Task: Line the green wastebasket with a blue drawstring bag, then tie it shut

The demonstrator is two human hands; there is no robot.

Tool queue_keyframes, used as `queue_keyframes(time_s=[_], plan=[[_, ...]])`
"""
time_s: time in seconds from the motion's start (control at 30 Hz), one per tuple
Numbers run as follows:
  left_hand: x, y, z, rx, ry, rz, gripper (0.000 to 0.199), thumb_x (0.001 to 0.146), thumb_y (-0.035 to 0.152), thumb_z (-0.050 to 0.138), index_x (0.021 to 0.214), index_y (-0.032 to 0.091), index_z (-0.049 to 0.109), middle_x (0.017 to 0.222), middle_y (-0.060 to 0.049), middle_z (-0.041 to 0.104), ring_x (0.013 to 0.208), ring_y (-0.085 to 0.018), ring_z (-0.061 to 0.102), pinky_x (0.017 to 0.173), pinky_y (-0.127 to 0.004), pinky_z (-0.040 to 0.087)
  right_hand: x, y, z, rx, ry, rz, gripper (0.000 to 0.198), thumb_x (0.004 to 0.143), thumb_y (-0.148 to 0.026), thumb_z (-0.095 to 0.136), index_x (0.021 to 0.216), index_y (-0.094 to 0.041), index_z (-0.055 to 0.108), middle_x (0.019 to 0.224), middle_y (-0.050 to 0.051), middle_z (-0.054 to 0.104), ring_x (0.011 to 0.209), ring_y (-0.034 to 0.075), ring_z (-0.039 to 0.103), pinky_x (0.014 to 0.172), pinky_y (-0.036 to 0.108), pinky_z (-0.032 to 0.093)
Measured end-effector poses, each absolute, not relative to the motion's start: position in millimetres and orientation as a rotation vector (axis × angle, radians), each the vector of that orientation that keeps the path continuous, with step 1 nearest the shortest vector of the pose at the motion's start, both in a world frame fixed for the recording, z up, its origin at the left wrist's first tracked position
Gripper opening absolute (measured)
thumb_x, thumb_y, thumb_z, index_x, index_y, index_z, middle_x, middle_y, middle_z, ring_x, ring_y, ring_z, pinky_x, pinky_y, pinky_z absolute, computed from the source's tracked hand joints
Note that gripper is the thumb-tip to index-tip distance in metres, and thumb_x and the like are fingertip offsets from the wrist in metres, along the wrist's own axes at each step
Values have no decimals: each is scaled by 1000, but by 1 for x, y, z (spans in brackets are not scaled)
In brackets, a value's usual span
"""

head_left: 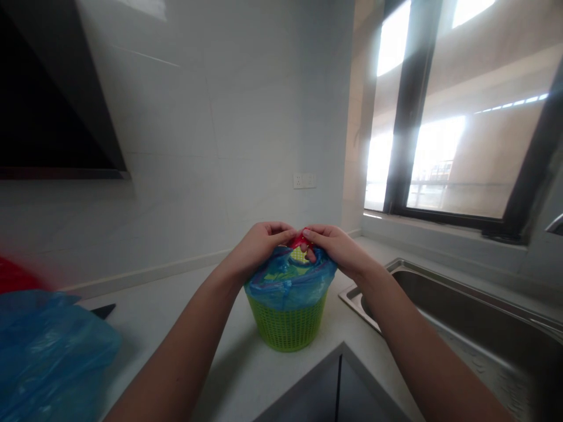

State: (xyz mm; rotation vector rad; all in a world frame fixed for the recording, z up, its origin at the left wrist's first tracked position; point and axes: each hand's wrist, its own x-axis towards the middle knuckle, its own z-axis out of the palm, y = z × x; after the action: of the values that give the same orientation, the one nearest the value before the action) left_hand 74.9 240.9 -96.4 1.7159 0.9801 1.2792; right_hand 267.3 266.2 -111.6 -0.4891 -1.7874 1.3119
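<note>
A light green plastic basket (288,328) with mesh sides stands upright on the counter. A thin blue plastic bag (288,293) covers its upper part and folds down over the outside of the rim. At the far side of the rim, my left hand (270,237) is closed, pinching the bag's edge with thumb and fingers. My right hand (332,243) pinches close beside it. Between the two thumbs shows a piece of red plastic (301,239) at the bag's edge. Some fingertips of my right hand are visible through the bag's opening.
A steel sink (440,293) lies to the right below a window. More blue plastic (48,357) and a blurred red item (20,275) are at the left, near a dark pointed object (104,310). A grey panel (338,392) is at the counter's front edge.
</note>
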Motion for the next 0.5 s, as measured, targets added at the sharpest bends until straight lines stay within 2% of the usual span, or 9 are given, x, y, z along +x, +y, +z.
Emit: queue_keyframes(time_s=[0.17,0.33,0.5], plan=[[72,242,-96,1742,974,1319,24,74,37,79,82,16,72,77,-5,70,67,-17,62,61,-26,47,265,267,-110,-534,-1721,1297,29,89,-40,60,74,-16,64,62,2,65,57,11,57,57,23,43],[75,237,-92,1804,777,1368,23,77,30,78,91,17,65,84,-2,68,76,-15,63,70,-25,49,263,270,-111,-547,-1621,1321,19,84,-34,65,86,-16,63,60,-1,63,53,9,54,55,22,43],[78,235,-94,1878,790,1217,33,77,31,78,105,18,65,97,-7,72,88,-20,68,79,-30,51,263,275,-115,-535,-1563,1276,31,78,-36,73,96,-18,56,57,-2,63,51,10,54,50,21,40]])
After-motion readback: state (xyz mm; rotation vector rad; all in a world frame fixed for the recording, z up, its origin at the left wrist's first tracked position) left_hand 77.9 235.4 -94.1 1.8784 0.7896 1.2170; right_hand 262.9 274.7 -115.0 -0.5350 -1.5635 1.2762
